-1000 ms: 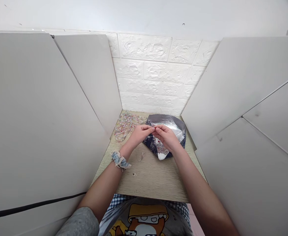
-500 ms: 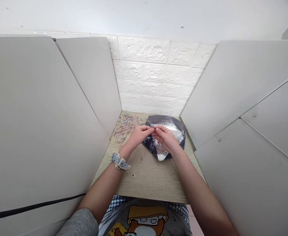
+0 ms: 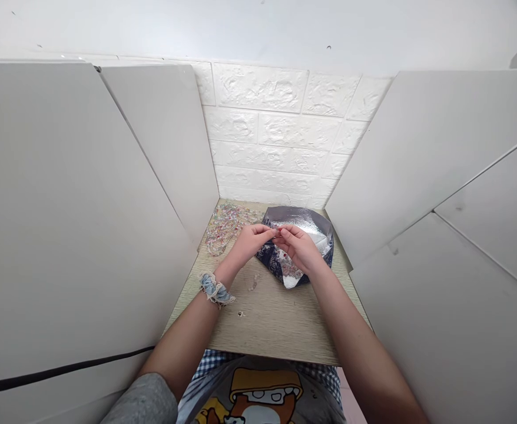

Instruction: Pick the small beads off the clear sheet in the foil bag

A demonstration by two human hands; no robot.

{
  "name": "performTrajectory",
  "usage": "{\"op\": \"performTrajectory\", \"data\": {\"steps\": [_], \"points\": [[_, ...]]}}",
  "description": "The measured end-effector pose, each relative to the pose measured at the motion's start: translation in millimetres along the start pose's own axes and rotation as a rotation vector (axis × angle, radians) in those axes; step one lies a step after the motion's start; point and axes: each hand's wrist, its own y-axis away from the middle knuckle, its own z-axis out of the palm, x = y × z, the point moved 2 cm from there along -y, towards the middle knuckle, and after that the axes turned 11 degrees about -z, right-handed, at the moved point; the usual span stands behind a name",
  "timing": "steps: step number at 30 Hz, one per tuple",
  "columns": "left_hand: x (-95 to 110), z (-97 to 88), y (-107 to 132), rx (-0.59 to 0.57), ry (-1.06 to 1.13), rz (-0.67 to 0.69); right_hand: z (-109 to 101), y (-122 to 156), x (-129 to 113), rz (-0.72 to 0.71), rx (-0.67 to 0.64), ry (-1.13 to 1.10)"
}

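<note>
Take the middle of your tabletop as the clock's centre. At 12 o'clock, behind everything, stands the brick-patterned wall; panels flank you at 10 and 2. The bag sits at 1, with loose beads in its near part. Bead strands lie at 11, beside the bag. Your left hand is between them and the bag, your right hand above the bag; their fingertips meet over it. A short beaded piece lies at 9, a tiny item at 8.
</note>
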Motion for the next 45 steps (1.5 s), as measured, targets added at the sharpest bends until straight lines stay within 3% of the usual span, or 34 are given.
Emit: {"op": "performTrajectory", "data": {"steps": [19, 22, 30, 34, 38, 45], "points": [[-2.2, 0.0, -1.0, -0.067, 0.016, -0.023, -0.9, -0.7, 3.2, -0.023, -0.045, 0.105], [-4.9, 0.4, -1.9, -0.127, 0.066, -0.06, -3.3, -1.5, 2.6, -0.085, -0.067, 0.192], [-13.5, 2.5, -5.5, -0.218, 0.138, -0.108, -4.2, -1.2, -10.5, -0.369, -0.075, 0.674], [-11.2, 3.8, -4.2, -0.243, 0.142, -0.091, -0.2, 1.8, -15.9, -0.441, -0.087, 0.668], [-11.0, 5.2, -2.3, -0.245, 0.091, -0.113, 2.9, 4.1, -16.8, -0.423, -0.139, 0.66], [-11.0, 6.3, -0.9, -0.294, 0.08, -0.119, 2.7, 5.4, -19.7, -0.453, -0.095, 0.72]]}}
